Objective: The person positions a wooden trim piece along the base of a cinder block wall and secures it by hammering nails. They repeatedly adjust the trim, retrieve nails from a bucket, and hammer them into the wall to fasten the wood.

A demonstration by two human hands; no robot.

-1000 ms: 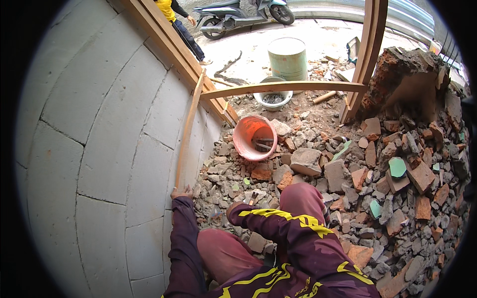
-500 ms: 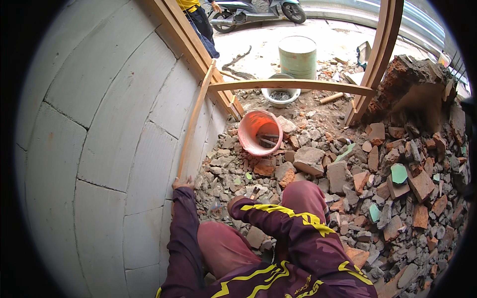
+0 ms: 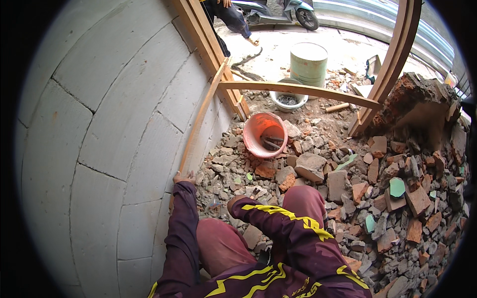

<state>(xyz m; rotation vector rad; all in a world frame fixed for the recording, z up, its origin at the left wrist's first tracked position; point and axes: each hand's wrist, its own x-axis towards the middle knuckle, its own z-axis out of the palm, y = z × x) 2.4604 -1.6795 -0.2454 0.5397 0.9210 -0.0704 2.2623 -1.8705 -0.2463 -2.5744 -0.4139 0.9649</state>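
Observation:
My left hand (image 3: pixel 184 178) grips the lower part of a long thin wooden batten (image 3: pixel 199 120), which leans along the grey block wall (image 3: pixel 109 144) up to the door frame. My right hand (image 3: pixel 234 202) is closed low over the rubble between my knees, its fingers mostly hidden by the hand and cuff. Just past that cuff a small tool with a metal-looking end (image 3: pixel 255 192) shows; I cannot tell whether the hand holds it. Ahead of my hands, an orange bucket (image 3: pixel 252 135) lies tipped toward me with dark pieces inside.
Broken brick and concrete (image 3: pixel 357 198) cover the ground on the right, below a large masonry chunk (image 3: pixel 422 107). A wooden crosspiece (image 3: pixel 303 89) spans the frame posts. Beyond are a pale basin (image 3: pixel 289 102), a green drum (image 3: pixel 309 64), a scooter (image 3: pixel 278 15) and another person's leg (image 3: pixel 231 20).
The view has shifted slightly, so the frame and buckets sit further right. The other person's leg has swung out to the right. Both my hands keep nearly the same place.

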